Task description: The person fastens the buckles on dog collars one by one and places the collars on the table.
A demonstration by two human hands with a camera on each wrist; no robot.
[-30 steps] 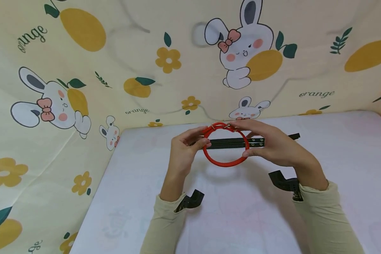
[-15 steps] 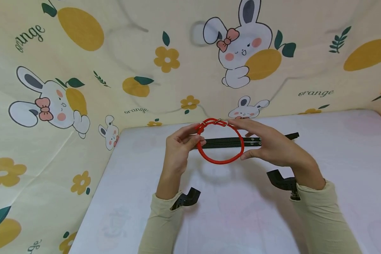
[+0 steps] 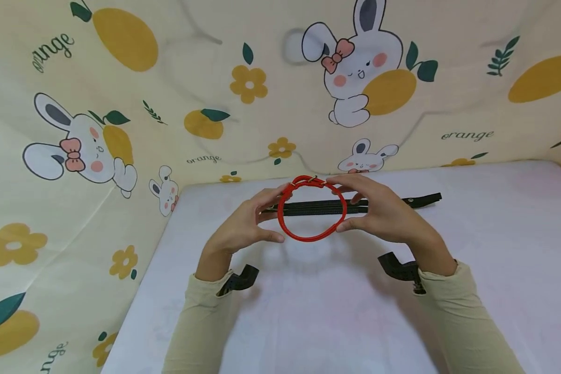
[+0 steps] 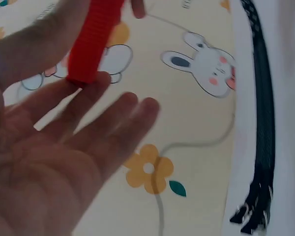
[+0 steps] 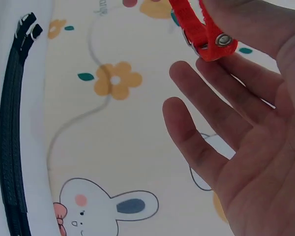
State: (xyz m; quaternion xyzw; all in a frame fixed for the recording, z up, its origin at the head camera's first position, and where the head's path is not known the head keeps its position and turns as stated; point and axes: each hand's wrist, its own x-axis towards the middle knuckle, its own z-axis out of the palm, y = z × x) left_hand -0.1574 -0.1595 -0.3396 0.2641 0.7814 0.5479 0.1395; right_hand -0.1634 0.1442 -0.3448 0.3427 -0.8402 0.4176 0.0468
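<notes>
A red collar (image 3: 311, 239) with a metal buckle at its top is held up as a ring above the white table. My right hand (image 3: 378, 210) holds its right side, fingers at the top and thumb at the lower right; the right wrist view shows the collar's round rivet (image 5: 223, 39). My left hand (image 3: 243, 221) is at the collar's left side with fingers spread and touching it, the thumb apart near its lower left. In the left wrist view the red band (image 4: 91, 54) rests by the fingertips.
Black straps (image 3: 304, 208) with metal buckle ends lie side by side on the table (image 3: 318, 322), behind the collar. A cream cloth (image 3: 262, 119) with rabbits and oranges hangs behind the table and at the left.
The collar and both hands have shifted left. My left thumb has come off the collar and the left hand has opened, while my right thumb has moved onto the ring's lower right.
</notes>
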